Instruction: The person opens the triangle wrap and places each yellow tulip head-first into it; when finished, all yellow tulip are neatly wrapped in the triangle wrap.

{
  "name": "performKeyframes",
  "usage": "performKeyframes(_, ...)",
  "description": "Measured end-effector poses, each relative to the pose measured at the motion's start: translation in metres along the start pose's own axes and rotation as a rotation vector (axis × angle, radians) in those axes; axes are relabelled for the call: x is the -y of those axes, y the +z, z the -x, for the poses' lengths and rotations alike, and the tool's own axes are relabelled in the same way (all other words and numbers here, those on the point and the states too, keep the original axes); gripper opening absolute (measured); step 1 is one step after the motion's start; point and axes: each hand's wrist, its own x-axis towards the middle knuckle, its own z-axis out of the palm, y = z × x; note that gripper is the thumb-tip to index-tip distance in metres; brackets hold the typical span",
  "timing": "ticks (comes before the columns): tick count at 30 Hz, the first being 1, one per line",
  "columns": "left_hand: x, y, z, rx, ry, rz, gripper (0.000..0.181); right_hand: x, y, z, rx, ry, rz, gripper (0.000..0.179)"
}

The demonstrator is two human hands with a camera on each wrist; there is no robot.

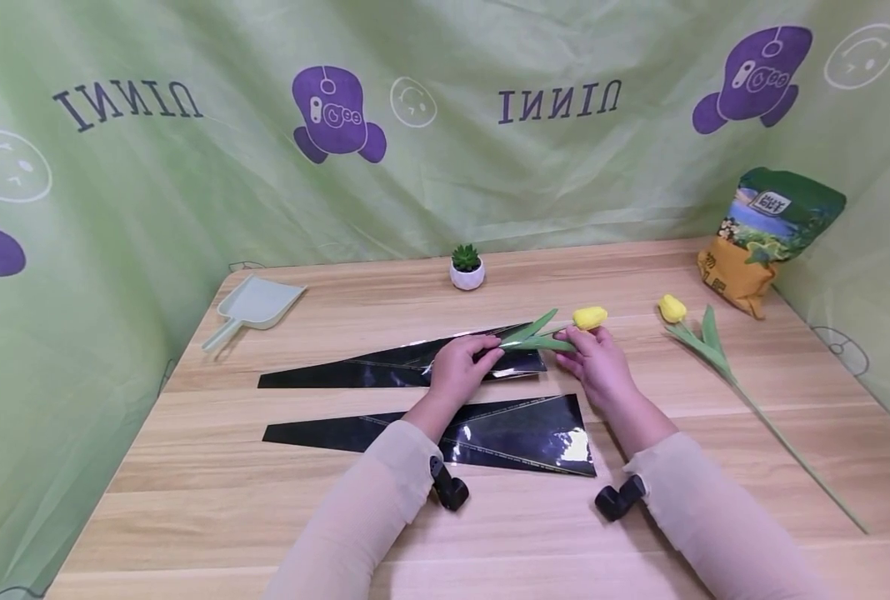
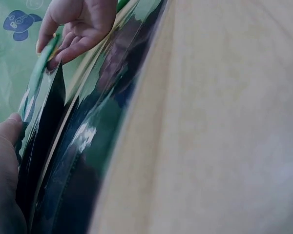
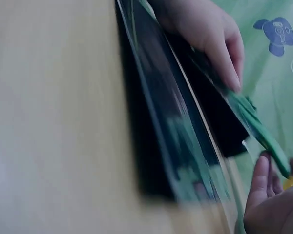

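My left hand [image 1: 460, 367] pinches the far black flower sleeve [image 1: 340, 372] near its wide end, where the leaves of a yellow artificial tulip [image 1: 590, 317] come together. In the left wrist view, clear film covers part of the green leaves [image 2: 36, 73]. Just below the bloom, my right hand [image 1: 598, 367] holds the tulip by its upper stem and a leaf, fingers curled. How far the stem runs inside the sleeve is hidden by the left hand. A second black sleeve [image 1: 520, 433] with gold lines lies flat, nearer to me.
Another yellow tulip [image 1: 730, 379] lies at the right. A green and orange bag [image 1: 771, 237] stands at the back right corner. A small potted succulent [image 1: 467, 268] is at the back middle, and a pale dustpan [image 1: 257, 304] sits back left. Green cloth [image 1: 445, 183] hangs behind the table.
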Motion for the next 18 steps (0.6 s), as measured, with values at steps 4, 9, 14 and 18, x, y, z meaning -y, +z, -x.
performKeyframes(4,0.001,-0.001,0.0,0.02,-0.016,0.002,0.023,0.011,-0.015,-0.001,0.071,-0.027,0.129,0.029)
performKeyframes(9,0.002,-0.001,0.001,0.042,-0.015,-0.007,0.024,0.018,-0.037,-0.007,0.136,-0.075,0.353,0.071)
performKeyframes(14,0.002,0.0,0.001,0.055,-0.008,-0.017,0.024,0.022,-0.054,-0.013,0.213,-0.107,0.526,0.079)
performKeyframes(18,0.001,0.0,0.001,0.061,0.005,-0.028,0.024,0.026,-0.062,-0.018,0.304,-0.097,0.609,0.069)
